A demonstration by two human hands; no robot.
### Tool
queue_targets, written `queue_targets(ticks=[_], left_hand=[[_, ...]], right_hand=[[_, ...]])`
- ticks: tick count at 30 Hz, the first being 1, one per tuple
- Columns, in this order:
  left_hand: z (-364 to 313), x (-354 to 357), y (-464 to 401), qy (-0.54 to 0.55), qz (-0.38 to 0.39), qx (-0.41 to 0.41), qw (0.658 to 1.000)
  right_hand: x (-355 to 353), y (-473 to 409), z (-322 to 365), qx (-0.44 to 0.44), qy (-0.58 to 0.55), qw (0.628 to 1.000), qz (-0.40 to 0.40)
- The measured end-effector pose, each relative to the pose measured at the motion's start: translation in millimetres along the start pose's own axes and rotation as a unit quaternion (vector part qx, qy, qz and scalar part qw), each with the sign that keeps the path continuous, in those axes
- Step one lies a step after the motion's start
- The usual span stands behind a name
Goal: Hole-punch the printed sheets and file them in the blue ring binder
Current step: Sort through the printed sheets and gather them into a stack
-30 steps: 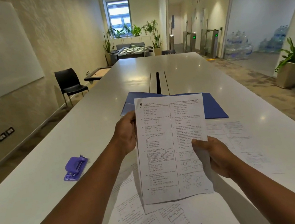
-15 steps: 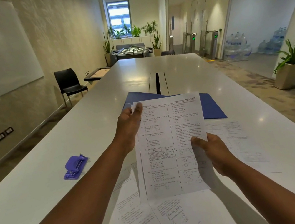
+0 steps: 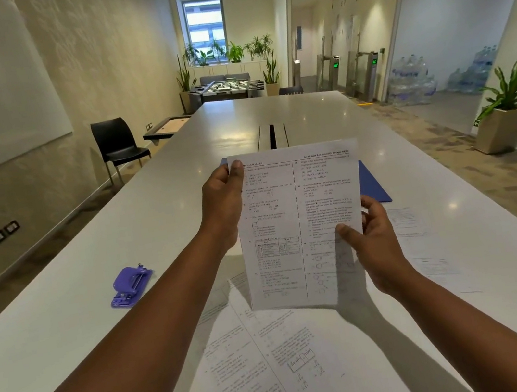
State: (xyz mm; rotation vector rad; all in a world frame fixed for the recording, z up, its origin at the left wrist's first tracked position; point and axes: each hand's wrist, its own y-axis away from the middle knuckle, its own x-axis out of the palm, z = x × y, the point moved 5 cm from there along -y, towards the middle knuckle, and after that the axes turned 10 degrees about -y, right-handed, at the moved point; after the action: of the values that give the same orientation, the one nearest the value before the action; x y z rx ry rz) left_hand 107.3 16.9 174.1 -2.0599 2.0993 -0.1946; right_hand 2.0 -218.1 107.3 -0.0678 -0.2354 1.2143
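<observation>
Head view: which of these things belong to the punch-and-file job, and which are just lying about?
Job:
- held sheets, gripped by left hand and right hand
- loose printed sheets on the table
- purple hole punch, left of the sheets
- blue binder, mostly hidden behind the held sheets

Lying about:
- black chair
- potted plant
- water bottles
- foosball table
</observation>
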Motion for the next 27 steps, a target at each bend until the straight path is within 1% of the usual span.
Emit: queue_targets(ticks=[8,12,16,20,27], left_hand=[[-13,5,6,0.009,0.002,0.031,0.999],[-23,6,8,0.003,-0.010,0.058,0.998],[-15,9,14,-0.004,-0.013,0.065,0.998],[-6,11,18,0.018,-0.001,0.041,0.999],[-23,11,14,0.011,-0.002,0.064,0.998]], right_hand=[[-6,-1,10,-0.007,-0.038,0.999,-0.019],[-9,-2,15,-0.018,-0.049,0.999,-0.008],[-11,2,4,0.013,-0.020,1.000,0.012],[-9,10,-8,0.047,0.017,0.998,0.026],[-5,8,10,0.008,0.038,0.999,0.025]])
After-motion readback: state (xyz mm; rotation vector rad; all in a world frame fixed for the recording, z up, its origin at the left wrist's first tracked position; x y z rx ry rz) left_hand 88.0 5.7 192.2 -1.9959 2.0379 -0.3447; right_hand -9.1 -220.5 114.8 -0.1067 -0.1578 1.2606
